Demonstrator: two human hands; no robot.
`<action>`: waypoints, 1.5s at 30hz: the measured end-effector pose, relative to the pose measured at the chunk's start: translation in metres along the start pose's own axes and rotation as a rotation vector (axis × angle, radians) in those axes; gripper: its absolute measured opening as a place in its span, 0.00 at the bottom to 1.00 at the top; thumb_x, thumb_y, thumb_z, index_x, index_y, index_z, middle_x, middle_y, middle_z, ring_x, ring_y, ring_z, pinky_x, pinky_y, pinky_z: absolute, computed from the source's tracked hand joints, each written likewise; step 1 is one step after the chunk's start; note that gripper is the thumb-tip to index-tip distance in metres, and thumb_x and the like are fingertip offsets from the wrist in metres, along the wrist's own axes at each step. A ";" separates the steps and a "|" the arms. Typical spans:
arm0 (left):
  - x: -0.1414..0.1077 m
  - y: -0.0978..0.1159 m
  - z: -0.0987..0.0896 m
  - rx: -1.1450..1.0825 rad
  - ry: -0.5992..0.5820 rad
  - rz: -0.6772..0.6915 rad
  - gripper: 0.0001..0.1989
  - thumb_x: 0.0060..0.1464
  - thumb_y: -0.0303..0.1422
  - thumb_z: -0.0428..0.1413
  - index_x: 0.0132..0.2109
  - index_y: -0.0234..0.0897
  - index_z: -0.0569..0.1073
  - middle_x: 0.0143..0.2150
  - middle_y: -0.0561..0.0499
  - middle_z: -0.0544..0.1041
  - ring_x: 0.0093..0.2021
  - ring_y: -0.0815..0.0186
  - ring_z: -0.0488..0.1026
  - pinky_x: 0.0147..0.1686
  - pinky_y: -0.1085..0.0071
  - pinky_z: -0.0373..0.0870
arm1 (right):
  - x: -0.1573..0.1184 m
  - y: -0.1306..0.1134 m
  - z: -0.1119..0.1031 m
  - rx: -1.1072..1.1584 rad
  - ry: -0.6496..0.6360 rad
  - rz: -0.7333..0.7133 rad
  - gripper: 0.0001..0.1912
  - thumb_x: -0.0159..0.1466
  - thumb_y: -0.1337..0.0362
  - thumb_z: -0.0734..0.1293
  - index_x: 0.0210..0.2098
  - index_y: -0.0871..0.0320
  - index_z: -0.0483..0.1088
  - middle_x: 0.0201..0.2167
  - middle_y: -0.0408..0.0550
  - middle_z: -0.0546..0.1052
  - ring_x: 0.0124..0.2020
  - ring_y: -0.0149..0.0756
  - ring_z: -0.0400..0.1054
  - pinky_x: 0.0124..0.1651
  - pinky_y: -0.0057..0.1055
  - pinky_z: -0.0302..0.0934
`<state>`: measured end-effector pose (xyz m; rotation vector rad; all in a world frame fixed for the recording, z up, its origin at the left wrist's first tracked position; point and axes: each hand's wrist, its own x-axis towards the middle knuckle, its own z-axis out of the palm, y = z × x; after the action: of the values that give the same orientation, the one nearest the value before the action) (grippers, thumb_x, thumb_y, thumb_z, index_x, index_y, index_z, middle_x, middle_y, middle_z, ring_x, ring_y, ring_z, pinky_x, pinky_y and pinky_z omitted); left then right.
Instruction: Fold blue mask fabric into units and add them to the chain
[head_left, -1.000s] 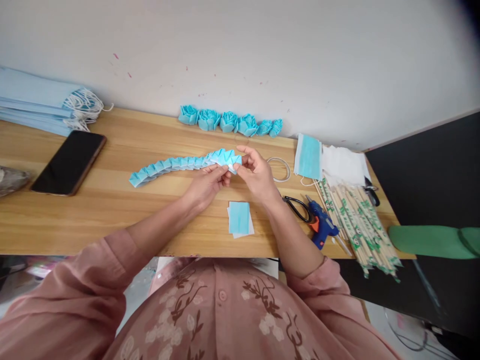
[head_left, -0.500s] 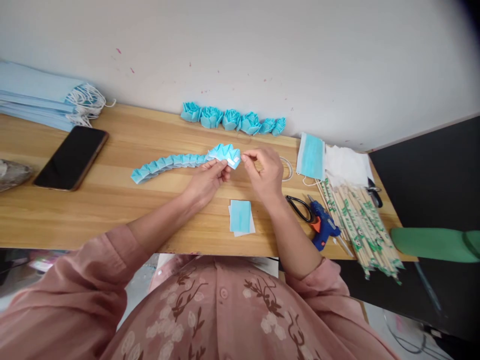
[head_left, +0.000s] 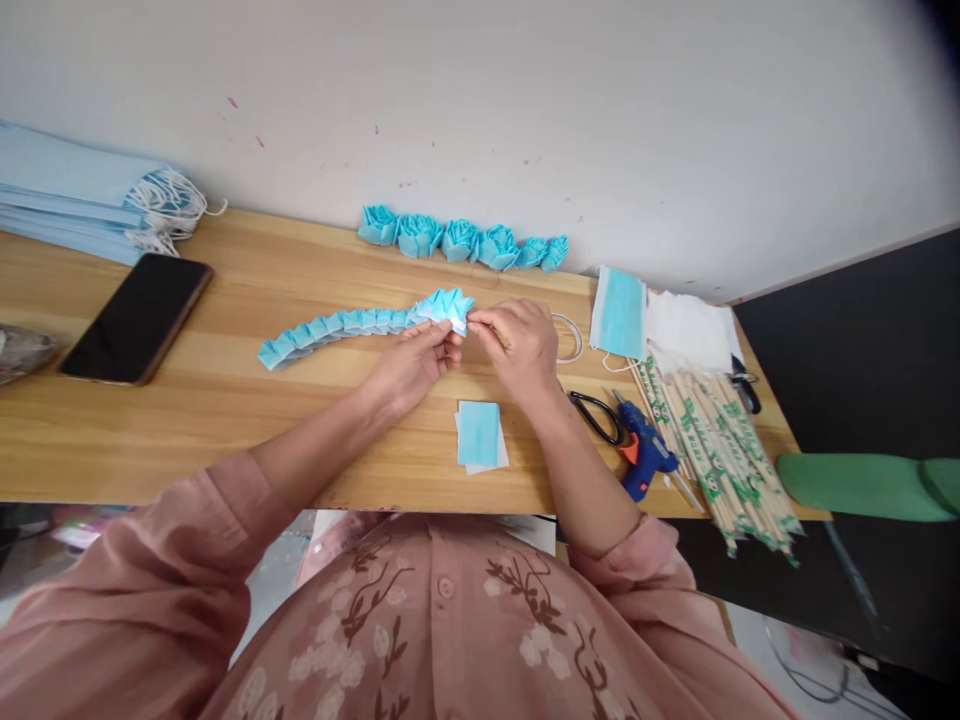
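Observation:
A long strip of folded blue pieces (head_left: pixel 352 322) curves leftward over the wooden table. My left hand (head_left: pixel 414 368) pinches its right end between thumb and fingers, where a white patch shows. At that same end, the fingertips of my right hand (head_left: pixel 521 345) are pinched together against the strip's edge. Below the hands lies a small blue square on a white one (head_left: pixel 480 435). A roll of tape (head_left: pixel 571 338) sits just right of my right hand, partly hidden by it.
Blue rosettes (head_left: pixel 459 240) line the wall. Left are a phone (head_left: pixel 136 318) and stacked masks (head_left: pixel 67 190). Right are a mask (head_left: pixel 619 312), white sheets (head_left: pixel 690 330), scissors (head_left: pixel 600 415), a blue glue gun (head_left: pixel 646 455), wrapped chopsticks (head_left: pixel 727 460) and a green bottle (head_left: pixel 862 487).
My right hand has moved left, from just off the strip's right end to touching it. My left hand still holds the strip. The whole view has shifted slightly.

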<state>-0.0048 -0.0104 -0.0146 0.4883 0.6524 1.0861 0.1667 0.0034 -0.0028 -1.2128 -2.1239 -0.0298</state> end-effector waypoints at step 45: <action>0.001 -0.001 -0.003 0.057 -0.036 0.048 0.07 0.56 0.30 0.63 0.31 0.33 0.75 0.29 0.52 0.76 0.28 0.73 0.71 0.32 0.74 0.66 | 0.001 -0.005 -0.005 0.013 0.030 -0.034 0.11 0.71 0.59 0.62 0.36 0.52 0.75 0.31 0.43 0.78 0.37 0.37 0.70 0.46 0.37 0.56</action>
<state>-0.0059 -0.0093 -0.0171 0.5737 0.6441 1.1043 0.1652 -0.0006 0.0033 -1.1616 -2.1155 -0.0496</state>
